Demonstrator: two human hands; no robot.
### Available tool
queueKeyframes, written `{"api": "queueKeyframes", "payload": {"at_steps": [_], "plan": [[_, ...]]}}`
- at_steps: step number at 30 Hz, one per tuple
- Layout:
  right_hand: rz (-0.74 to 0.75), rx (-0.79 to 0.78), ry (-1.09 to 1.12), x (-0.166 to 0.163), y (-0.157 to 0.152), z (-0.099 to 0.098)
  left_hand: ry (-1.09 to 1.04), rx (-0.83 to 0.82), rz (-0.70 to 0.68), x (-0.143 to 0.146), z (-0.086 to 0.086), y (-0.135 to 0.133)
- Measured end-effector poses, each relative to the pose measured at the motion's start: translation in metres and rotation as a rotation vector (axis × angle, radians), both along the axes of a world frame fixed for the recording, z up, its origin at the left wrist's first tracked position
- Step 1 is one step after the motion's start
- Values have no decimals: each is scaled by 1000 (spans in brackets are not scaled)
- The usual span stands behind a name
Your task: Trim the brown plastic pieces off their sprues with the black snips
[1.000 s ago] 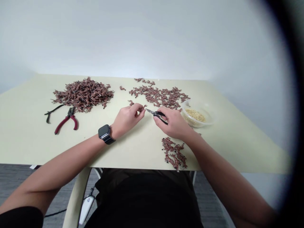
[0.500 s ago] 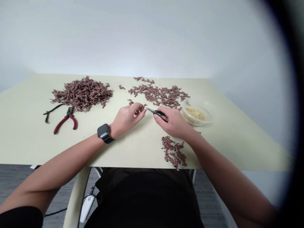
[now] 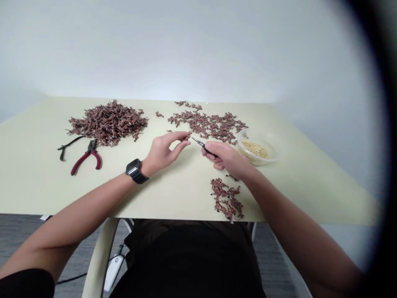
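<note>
Pinches a small brown piece (image 3: 187, 135) between thumb and forefinger of the left hand (image 3: 164, 150), just above the table (image 3: 37, 182). Grips small black pliers (image 3: 201, 144) in the closed right hand (image 3: 225, 156), tip right beside the piece; cannot tell whether touching. Works between a big brown heap (image 3: 108, 122) at far left, a spread heap (image 3: 212, 124) behind and a little heap (image 3: 228, 200) near the table edge. Has a clear bowl (image 3: 259, 150) of yellowish bits just right of the right hand, red-handled pliers (image 3: 85, 158) well to the left.

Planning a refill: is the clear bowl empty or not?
Not empty: the clear bowl holds a layer of small yellowish bits.
</note>
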State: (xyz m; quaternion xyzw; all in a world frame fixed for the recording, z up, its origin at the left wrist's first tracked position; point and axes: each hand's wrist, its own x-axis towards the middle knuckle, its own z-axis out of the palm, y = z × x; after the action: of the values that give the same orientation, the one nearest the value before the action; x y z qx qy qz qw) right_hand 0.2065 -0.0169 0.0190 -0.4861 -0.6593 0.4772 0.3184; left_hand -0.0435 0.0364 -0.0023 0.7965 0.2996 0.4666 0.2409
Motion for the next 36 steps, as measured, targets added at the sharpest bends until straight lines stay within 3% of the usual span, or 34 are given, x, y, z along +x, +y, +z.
{"api": "queueKeyframes", "payload": {"at_steps": [3,5,9,13,29,33,36], "plan": [[-128,456,-288,-1,3,-7,-218,-431,-163,9,0,-4],[-145,637,-398,0,4,-10,-296,-640,-284,12,-1,-5],[-119,768,-473,3,5,-13,-384,-842,-364,12,-2,-5],[-102,787,-499,7,6,-13,-414,-913,-375,11,-1,-5],[-71,753,-502,6,3,-7,-421,-915,-378,11,0,-7],[-118,622,-419,-5,-3,-4,-395,-704,-290,16,-3,-11],[-127,370,-204,-15,-8,-2,-338,-376,-87,14,-7,-10]]}}
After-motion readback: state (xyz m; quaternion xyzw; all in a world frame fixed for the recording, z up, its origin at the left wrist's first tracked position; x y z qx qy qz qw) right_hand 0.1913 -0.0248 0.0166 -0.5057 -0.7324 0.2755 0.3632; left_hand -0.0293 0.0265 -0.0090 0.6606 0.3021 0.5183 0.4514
